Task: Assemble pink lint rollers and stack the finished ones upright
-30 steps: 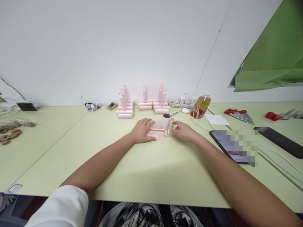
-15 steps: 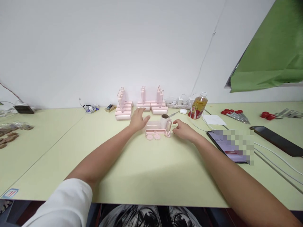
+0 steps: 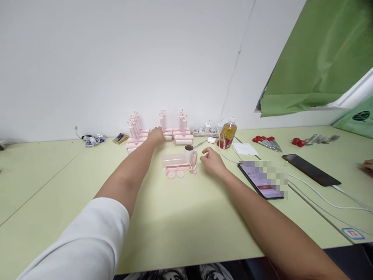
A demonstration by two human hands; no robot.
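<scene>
My left hand (image 3: 156,136) reaches to the row of pink lint-roller-like items (image 3: 183,139) near the wall, beside the middle one; its fingers are partly hidden and blurred. In front lie separate parts: a white roll (image 3: 189,154) with a brown core, a clear cover (image 3: 172,158), a pink frame (image 3: 178,168), two pink discs (image 3: 180,174) and an upright pink handle (image 3: 194,158). My right hand (image 3: 212,160) hovers just right of the handle, fingers loosely curled and apart, holding nothing.
A drink bottle (image 3: 228,133), a power strip (image 3: 206,132) and a paper (image 3: 245,149) are behind on the right. Two phones (image 3: 310,169), white cables and red-handled tools (image 3: 266,142) lie farther right. Another person's hand (image 3: 367,166) shows at the right edge.
My left hand has moved forward from beside the clear cover to the back row. My right hand stays near the handle. The view has turned right, bringing another person's hand into sight.
</scene>
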